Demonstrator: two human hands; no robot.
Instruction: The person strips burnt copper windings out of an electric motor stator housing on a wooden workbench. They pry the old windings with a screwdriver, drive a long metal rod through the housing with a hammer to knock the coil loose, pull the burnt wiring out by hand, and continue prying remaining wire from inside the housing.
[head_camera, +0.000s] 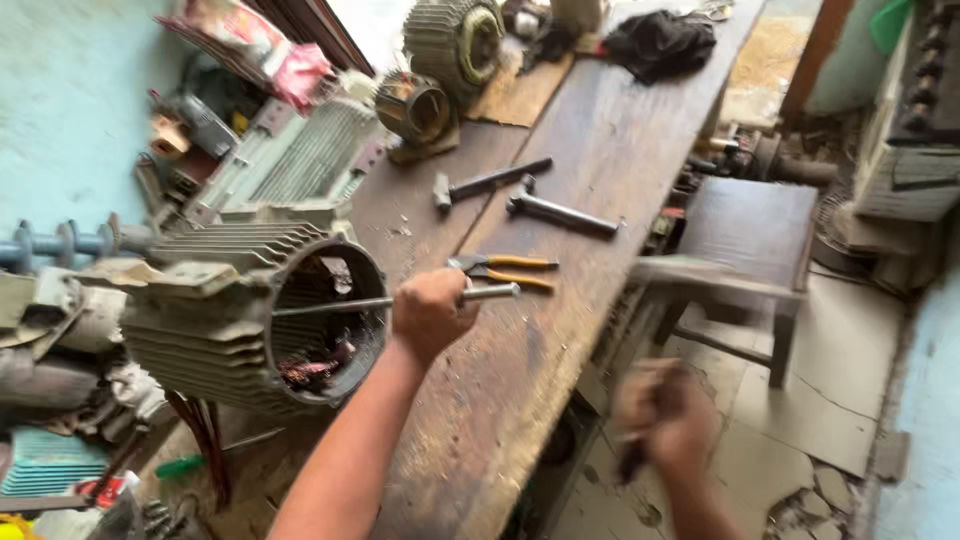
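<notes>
My left hand (432, 312) grips a long steel rod (495, 293) whose far end reaches into the open mouth of a grey finned motor housing (215, 320) lying on its side on the wooden bench (600, 150). Dark copper windings show inside the housing. My right hand (668, 415) is blurred, off the bench's right edge above the floor, closed around a dark object that I cannot make out. Orange-handled pliers (510, 268) lie on the bench just beyond my left hand.
A hammer (490, 182) and a wrench (560, 212) lie mid-bench. Two more motor housings (440, 60) stand at the far end beside a black cloth (660, 40). A wooden stool (745, 250) stands right of the bench. Scrap parts crowd the left side.
</notes>
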